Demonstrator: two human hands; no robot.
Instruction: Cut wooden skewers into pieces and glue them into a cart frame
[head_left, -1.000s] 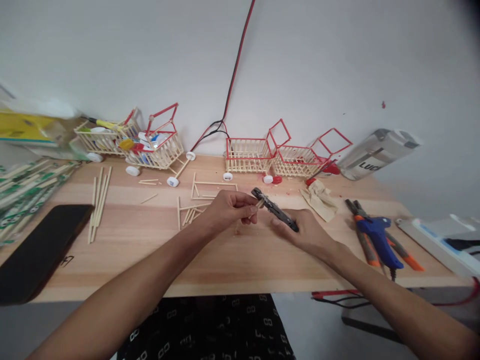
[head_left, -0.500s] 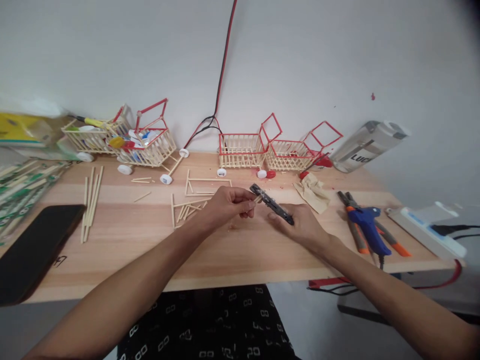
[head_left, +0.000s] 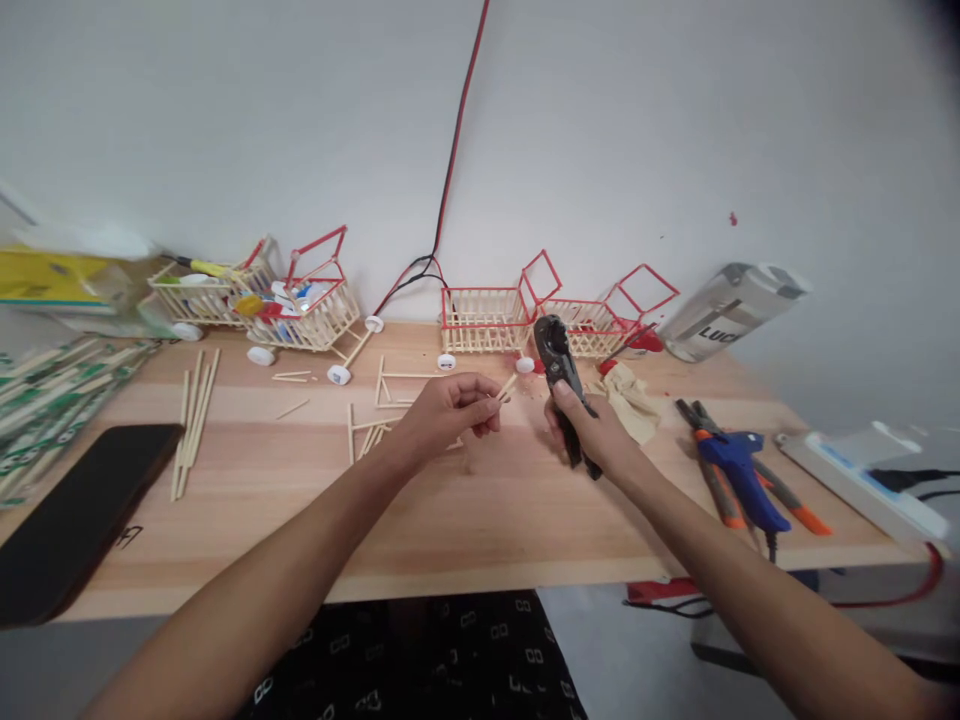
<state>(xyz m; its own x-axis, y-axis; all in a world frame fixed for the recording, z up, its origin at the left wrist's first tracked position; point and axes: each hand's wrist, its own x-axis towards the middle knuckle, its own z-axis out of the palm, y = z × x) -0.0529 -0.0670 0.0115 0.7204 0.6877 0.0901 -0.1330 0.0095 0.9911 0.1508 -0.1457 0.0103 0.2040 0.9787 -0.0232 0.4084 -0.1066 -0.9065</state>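
My left hand [head_left: 461, 408] pinches short wooden sticks [head_left: 508, 388] between thumb and fingers, their ends poking out to the right. In my right hand [head_left: 592, 420] is a dark hand cutter [head_left: 559, 365], its head pointing up and away from me, apart from the sticks. Just left of my left hand, partly hidden by it, small stick frames [head_left: 381, 382] and loose short pieces [head_left: 373, 438] lie on the wooden table [head_left: 480, 530].
Along the wall stand small stick carts [head_left: 484, 320] with red trim. To the right lie a blue glue gun [head_left: 742, 475], orange-handled pliers [head_left: 716, 480] and a white power strip [head_left: 862, 480]. On the left are a phone [head_left: 86, 510], long sticks [head_left: 196, 420] and wrapped sticks [head_left: 56, 400].
My right hand has turned the cutter upright and drawn it away from the sticks. My left hand stays near the same spot, still holding them. The view has shifted slightly.
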